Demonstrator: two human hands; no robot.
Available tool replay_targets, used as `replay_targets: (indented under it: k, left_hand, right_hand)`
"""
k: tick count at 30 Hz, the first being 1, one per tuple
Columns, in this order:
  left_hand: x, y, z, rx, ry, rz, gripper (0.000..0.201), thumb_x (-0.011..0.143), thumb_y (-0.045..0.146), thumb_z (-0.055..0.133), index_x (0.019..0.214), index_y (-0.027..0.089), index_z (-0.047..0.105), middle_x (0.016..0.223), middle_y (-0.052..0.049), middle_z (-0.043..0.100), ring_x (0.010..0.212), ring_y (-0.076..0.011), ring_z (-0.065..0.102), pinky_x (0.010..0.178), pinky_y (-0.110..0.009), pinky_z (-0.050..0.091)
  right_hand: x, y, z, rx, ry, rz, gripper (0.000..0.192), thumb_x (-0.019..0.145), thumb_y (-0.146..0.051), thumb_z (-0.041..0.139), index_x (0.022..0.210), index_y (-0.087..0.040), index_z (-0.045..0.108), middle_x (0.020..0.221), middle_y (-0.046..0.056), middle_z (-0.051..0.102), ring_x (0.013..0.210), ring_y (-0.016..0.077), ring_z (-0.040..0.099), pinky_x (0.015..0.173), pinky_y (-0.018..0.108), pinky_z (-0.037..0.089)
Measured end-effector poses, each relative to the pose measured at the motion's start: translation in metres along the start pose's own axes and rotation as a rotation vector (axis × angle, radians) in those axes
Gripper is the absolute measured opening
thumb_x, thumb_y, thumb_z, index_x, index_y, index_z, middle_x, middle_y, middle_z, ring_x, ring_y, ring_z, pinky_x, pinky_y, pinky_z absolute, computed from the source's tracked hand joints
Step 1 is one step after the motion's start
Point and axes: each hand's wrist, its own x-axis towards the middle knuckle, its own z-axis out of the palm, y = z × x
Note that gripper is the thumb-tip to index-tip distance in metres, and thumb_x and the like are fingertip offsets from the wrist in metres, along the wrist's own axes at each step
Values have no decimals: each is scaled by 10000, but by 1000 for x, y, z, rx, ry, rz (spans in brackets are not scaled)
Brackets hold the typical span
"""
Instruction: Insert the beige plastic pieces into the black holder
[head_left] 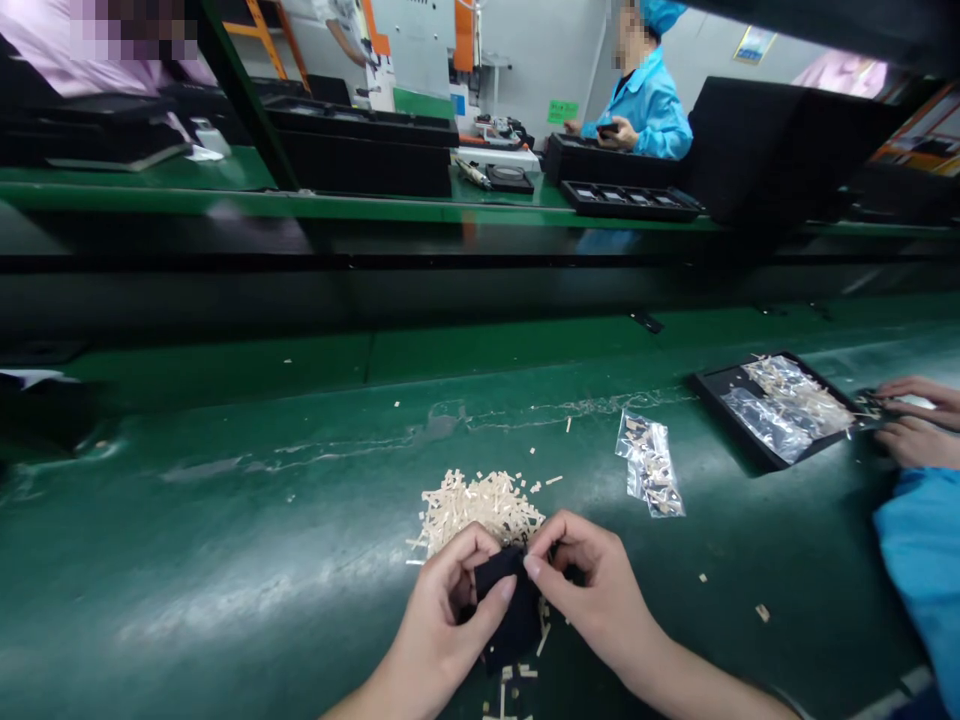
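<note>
Left hand: yours is curled, thumb over the front and fingers behind, pinching the black piece.
Right hand: your thumb and forefinger are pinched on the upper right edge of that piece; its finer detail there is too small to tell.
Black piece: between your two hands, just in front of the pile and hiding part of its near side.
Pile: small pale strips, heaped on the green bench beyond your fingertips.
Loose strips: scattered below the black piece, on your side of it.
Clear bag: flat on the bench, right of the pile and apart from it, with pale and dark bits inside.
Black tray: farther right, holding clear plastic and more pale bits.
Co-worker's hands: at your far right, beside the tray, at a small dark item; a blue sleeve shows below.
Across from you: a person in blue holds a dark object behind the raised green shelf.
</note>
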Motion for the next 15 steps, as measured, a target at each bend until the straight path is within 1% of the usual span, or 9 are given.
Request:
replay_targets:
  k: [8,15]
  left_hand:
    - [0,4,0,-12,-10,2,229,813,318,543,699,162,419,608,47,389,549,-85,365,498,-173,299]
    - [-3,3,0,2,-5,5,210,813,300,550,707,166,430,618,44,394,553,-86,365,492,-177,293]
  right_hand:
    - [-1,2,-1,7,-3,-1,106,751,-189,578,659,-159,536,598,-31,510,519,84,441,481,195,345]
    - [0,3,-1,-1,-15,3,104,765,-185,570,670,-160,536,617,-28,515,534,85,447,493,196,350]
